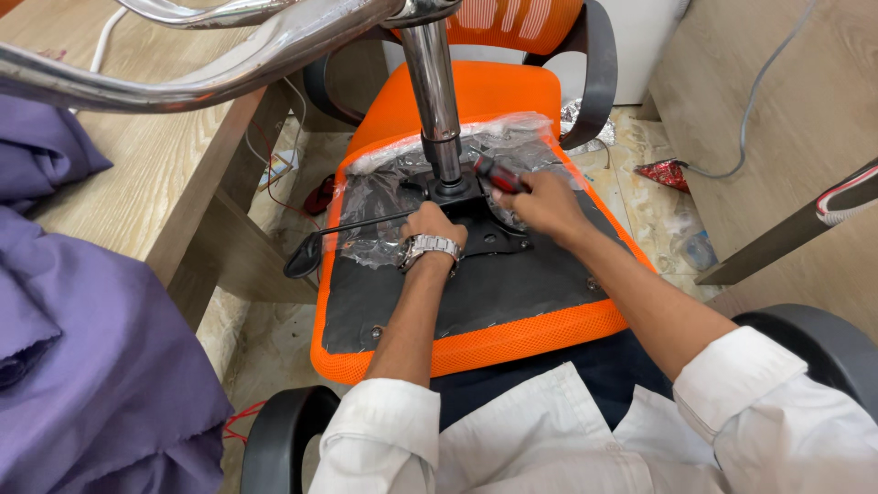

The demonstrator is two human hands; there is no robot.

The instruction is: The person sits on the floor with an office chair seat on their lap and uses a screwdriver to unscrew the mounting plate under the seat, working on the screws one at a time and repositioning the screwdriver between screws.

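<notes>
Nearest the camera, white shirt sleeves reach forward over an upturned orange mesh office-chair seat point(476, 343), which lies across the person's lap with its black fabric underside facing up, so the fittings underneath are within reach. The left hand point(432, 227), a silver metal wristwatch point(430, 248) on its wrist, rests curled on the black metal mounting plate point(489, 233) near the middle of the seat's underside, apparently to steady it; whether it grips anything I cannot tell. Just beside it, the right hand point(547, 203) is closed around a red-and-black handled screwdriver point(495, 173), whose tip points toward the plate at the foot of the chromed gas-lift column point(433, 87). Crumpled clear plastic wrapping point(384, 197) covers the far half of the underside, and a thin black adjustment lever point(343, 233) sticks out past the seat's left edge. Farther off, the column rises to a chromed star base point(183, 55) overhead. A pale wooden table point(137, 174) stands to the left with purple cloth point(82, 366) draped on it, and beyond the seat stands a second orange chair point(476, 87).
</notes>
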